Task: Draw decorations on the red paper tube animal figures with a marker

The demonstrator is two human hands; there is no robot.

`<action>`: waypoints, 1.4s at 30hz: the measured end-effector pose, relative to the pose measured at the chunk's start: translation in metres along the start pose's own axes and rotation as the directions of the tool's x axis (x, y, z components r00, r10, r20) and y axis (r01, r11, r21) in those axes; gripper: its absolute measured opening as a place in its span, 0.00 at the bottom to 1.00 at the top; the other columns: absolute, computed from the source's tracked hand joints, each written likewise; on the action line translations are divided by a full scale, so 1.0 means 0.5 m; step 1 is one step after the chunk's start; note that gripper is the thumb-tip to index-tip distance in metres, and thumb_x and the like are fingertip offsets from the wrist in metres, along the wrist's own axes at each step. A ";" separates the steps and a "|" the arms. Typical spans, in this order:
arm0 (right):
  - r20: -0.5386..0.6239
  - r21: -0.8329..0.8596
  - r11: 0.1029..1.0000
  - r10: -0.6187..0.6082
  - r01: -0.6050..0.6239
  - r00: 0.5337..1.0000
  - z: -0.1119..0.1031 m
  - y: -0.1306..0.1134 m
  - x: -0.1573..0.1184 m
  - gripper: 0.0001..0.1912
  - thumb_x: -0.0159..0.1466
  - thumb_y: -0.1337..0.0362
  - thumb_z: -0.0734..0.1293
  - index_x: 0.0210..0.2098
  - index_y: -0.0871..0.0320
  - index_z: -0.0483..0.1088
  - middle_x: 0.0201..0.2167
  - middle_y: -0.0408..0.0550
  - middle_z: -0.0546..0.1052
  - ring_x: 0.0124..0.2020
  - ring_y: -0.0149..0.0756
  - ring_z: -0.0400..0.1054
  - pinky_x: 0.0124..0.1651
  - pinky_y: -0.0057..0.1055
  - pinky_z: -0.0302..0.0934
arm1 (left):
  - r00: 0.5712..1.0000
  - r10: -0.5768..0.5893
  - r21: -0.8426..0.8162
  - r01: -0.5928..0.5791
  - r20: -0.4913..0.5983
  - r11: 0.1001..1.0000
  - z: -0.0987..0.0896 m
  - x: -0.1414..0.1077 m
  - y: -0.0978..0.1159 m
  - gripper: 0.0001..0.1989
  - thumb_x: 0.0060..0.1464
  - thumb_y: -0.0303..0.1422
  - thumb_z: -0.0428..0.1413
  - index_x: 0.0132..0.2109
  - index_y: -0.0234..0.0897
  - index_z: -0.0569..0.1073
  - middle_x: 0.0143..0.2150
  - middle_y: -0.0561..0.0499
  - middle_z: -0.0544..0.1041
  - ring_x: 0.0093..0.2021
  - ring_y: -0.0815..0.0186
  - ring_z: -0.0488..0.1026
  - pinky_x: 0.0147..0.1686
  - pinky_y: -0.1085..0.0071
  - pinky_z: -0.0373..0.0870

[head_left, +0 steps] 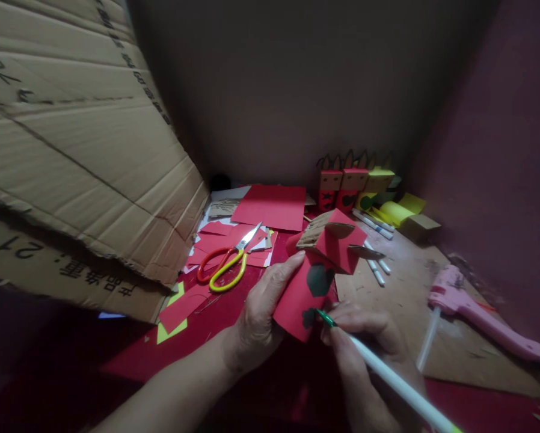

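Note:
A red paper figure (292, 300), a tube topped by a box-shaped head with cardboard pieces, is held tilted by my left hand (261, 307), fingers wrapped round its left side. Two dark green shapes mark the tube, one above the other. My right hand (369, 355) grips a white marker (394, 379) whose green tip touches the edge of the lower shape. Scissors (227, 261) with one red and one yellow handle lie left of the figure, blades pointing away, near red paper scraps (186, 307).
A large cardboard sheet (89, 132) rises at the left. Several finished figures (355, 180) stand at the back right, near white markers (373, 225). A pink glue gun (481, 319) lies on a board (468, 361). Red paper (272, 207) lies at the back.

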State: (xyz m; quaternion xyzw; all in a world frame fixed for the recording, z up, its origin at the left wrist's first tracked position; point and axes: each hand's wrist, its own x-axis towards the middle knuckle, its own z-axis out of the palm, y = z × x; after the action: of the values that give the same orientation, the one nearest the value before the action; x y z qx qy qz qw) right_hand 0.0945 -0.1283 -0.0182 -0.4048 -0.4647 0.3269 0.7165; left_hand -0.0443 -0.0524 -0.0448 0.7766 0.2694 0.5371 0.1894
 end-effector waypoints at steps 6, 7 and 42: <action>0.054 -0.110 0.992 -0.058 0.064 0.997 -0.019 0.007 0.011 0.08 0.65 0.70 0.69 0.34 0.50 0.70 0.26 0.35 0.76 0.24 0.28 0.68 0.29 0.24 0.62 | 1.000 0.009 0.020 -0.009 0.008 1.000 -0.003 0.006 0.008 0.34 0.62 0.30 0.59 0.72 0.47 0.59 0.66 0.43 0.73 0.60 0.51 0.75 0.61 0.53 0.73; 0.087 -0.114 0.989 -0.090 0.099 0.992 -0.022 0.009 0.013 0.08 0.65 0.70 0.69 0.34 0.50 0.70 0.26 0.36 0.77 0.23 0.28 0.68 0.27 0.24 0.61 | 1.000 0.008 0.028 -0.008 0.012 1.000 -0.004 0.006 0.009 0.35 0.61 0.30 0.59 0.72 0.47 0.59 0.66 0.42 0.73 0.60 0.51 0.75 0.61 0.53 0.73; -0.036 -0.074 0.996 -0.052 0.049 0.998 0.009 -0.007 0.001 0.07 0.66 0.70 0.68 0.34 0.51 0.71 0.30 0.40 0.77 0.32 0.32 0.72 0.33 0.26 0.66 | 0.999 0.047 0.053 -0.048 0.024 0.997 -0.008 0.010 0.018 0.34 0.63 0.34 0.59 0.73 0.47 0.58 0.63 0.41 0.75 0.57 0.51 0.77 0.58 0.52 0.76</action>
State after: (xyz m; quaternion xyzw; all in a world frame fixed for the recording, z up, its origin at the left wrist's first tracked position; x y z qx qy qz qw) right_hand 0.0906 -0.1284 -0.0139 -0.4248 -0.4726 0.2839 0.7180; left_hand -0.0447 -0.0561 -0.0344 0.7937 0.2631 0.5250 0.1588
